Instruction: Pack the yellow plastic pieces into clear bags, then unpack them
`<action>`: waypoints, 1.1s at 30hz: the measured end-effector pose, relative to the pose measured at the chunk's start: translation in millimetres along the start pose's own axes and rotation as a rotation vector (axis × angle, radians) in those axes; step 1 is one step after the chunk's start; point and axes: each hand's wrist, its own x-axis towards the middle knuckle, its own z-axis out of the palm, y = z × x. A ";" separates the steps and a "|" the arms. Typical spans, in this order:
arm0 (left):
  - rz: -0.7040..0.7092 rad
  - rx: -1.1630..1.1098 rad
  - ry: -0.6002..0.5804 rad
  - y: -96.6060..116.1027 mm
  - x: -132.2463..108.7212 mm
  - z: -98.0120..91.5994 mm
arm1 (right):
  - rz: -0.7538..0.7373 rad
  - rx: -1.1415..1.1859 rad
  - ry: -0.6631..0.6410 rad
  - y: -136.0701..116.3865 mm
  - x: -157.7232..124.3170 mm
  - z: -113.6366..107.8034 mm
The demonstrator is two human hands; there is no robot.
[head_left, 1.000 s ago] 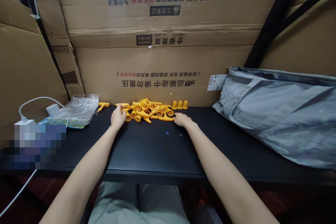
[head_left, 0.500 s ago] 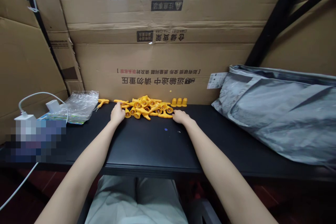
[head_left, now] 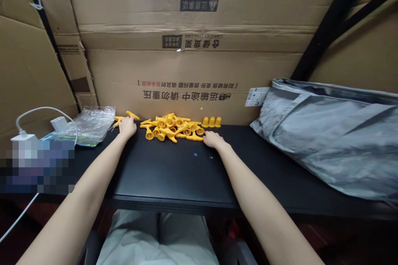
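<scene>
My left hand (head_left: 127,127) is closed on a yellow T-shaped handle (head_left: 133,115), whose crossbar shows above the fingers. Just left of it lies a yellow T-handled corkscrew (head_left: 117,121) with a spiral metal shaft. Piled in the middle of the black tabletop are several yellow T-handled pieces with bell-shaped cups (head_left: 169,126), metal tips showing inside some cups. My right hand (head_left: 214,139) rests at the pile's right edge, fingers curled by the end of a yellow handle (head_left: 195,137); its fingertips are partly hidden. Three yellow cups (head_left: 212,122) stand in a row behind that hand.
Clear plastic bags (head_left: 98,122) and a white charger with a cable (head_left: 25,143) lie at the left. A large grey bag (head_left: 326,140) fills the right side. Cardboard (head_left: 192,66) walls the back. A small blue dot (head_left: 195,155) marks the black tabletop (head_left: 174,178).
My left hand has moved left from the pile's edge, carrying a yellow T-shaped handle to the lone corkscrew. My right hand has stayed almost still.
</scene>
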 end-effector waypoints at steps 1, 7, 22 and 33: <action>-0.010 0.024 -0.004 -6.4 4.5 -0.1 | 0.001 -0.002 0.000 0.0 -0.1 0.1; -0.095 0.021 -0.014 -43.8 26.8 2.0 | 0.007 -0.002 0.002 -0.2 -0.7 0.0; -0.059 0.104 -0.088 -61.6 36.9 18.0 | 0.019 0.003 -0.002 -3.3 -3.5 -2.4; 0.073 0.089 -0.084 -53.6 30.1 39.6 | 0.014 0.016 -0.016 -4.7 -7.6 -5.9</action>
